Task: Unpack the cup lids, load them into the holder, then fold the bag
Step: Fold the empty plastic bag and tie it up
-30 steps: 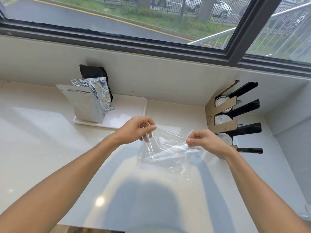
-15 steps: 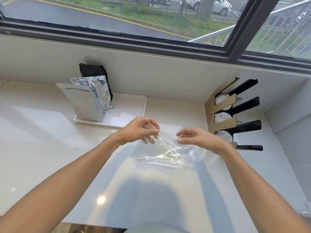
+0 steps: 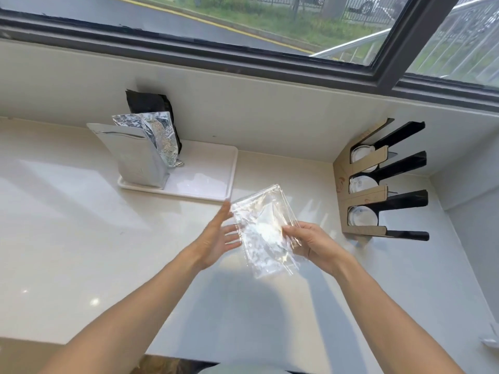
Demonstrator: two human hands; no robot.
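Over the pale counter (image 3: 67, 238), the folded bag (image 3: 263, 230) is pinched by the right hand (image 3: 310, 245); the left hand (image 3: 216, 238) is spread flat beside it.

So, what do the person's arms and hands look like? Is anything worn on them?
Both forearms are bare as far as the frame shows: no sleeves, watch or gloves. The left hand and the right hand are bare too, and I can see no rings.
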